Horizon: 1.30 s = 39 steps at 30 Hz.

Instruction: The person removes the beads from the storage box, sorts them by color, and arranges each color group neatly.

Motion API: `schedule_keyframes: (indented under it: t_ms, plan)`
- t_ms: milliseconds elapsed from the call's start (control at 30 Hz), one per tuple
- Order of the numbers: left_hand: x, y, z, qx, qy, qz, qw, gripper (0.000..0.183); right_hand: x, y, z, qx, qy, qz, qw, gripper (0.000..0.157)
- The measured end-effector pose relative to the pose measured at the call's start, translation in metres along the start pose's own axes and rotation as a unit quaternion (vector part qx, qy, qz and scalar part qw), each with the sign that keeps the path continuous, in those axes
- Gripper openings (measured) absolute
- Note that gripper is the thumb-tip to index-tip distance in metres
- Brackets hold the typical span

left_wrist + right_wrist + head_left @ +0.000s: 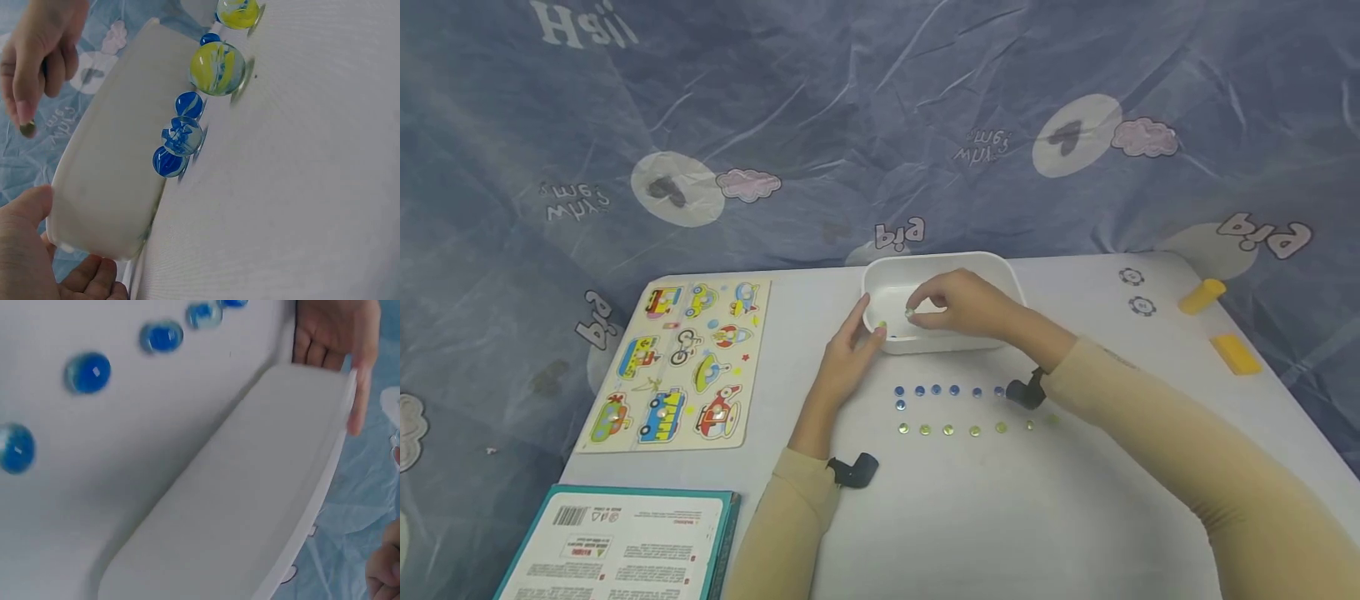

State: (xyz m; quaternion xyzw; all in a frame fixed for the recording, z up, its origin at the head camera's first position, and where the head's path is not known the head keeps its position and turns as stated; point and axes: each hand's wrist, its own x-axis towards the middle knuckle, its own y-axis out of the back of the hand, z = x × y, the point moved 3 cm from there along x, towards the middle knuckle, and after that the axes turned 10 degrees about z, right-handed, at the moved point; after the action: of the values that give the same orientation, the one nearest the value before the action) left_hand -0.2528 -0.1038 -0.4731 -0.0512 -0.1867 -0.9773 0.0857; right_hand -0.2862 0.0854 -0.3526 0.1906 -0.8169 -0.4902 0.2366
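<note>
A white plastic tub (943, 343) stands at the back of the table. My left hand (847, 354) grips its left end, thumb at the rim and the other fingers lower on the outside, as the left wrist view shows. Over the tub, my right hand (964, 302) pinches a small marble (27, 129) between thumb and forefinger; it looks yellowish green. In front of the tub lies a row of blue marbles (936, 389), with one more blue marble (900, 405) below its left end. Nearer me runs a row of yellow-green marbles (975, 431).
A wooden vehicle puzzle board (681, 367) lies at left, above a teal-edged box (625, 542). At right are a yellow cylinder (1202, 296), a yellow block (1236, 355) and two printed round marks (1142, 306). A blue patterned cloth (820, 125) hangs behind the table.
</note>
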Motion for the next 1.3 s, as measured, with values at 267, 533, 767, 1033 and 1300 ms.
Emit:
schedule_keyframes:
  t_ms: [267,533,767,1033,1300]
  plan:
    - [-0.001,0.002,0.000,0.000,-0.007,0.003,1.0000,0.060,-0.049,-0.002,-0.026,0.070,0.027,0.024,0.997,0.018]
    - [-0.002,0.003,0.000,-0.006,-0.014,0.002,0.9999,0.059,-0.094,-0.034,-0.042,0.071,0.048,-0.033,0.996,0.015]
    - [-0.002,0.002,0.002,-0.008,-0.015,0.003,0.9999,0.060,-0.119,-0.066,-0.049,0.058,0.042,-0.089,0.993,0.013]
    - [-0.003,0.000,0.002,-0.010,-0.013,-0.002,0.9999,0.060,-0.128,-0.087,-0.050,0.048,0.051,-0.114,0.991,0.013]
    - [-0.003,0.001,0.002,-0.012,-0.013,-0.002,0.9998,0.059,-0.128,-0.089,-0.053,0.025,0.086,-0.114,0.989,0.014]
